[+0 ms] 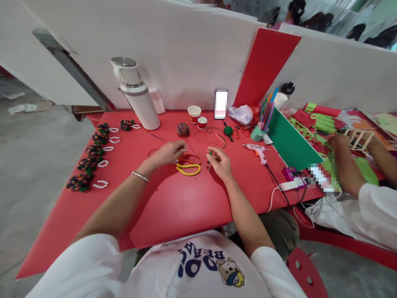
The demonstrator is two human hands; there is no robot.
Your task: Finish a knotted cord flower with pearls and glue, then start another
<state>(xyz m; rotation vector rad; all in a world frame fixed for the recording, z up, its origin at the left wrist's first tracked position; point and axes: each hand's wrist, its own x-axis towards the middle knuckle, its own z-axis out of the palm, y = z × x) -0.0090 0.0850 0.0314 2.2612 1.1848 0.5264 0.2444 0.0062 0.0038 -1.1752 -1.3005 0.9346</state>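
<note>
Orange loop [191, 157] beside yellow loop [188, 169], touching left hand [169, 152], grip unclear; right hand [219, 162] grip pinching green piece [211, 153].

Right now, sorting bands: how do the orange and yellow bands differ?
The orange band is thinner and touches the left hand; the yellow band is thicker and lies free. The orange band sits farther from the person, the yellow band nearer. Both lie flat on the red table.

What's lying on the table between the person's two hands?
In the head view, an orange loop and a yellow loop lie on the red table, between the left hand and the right hand.
</note>
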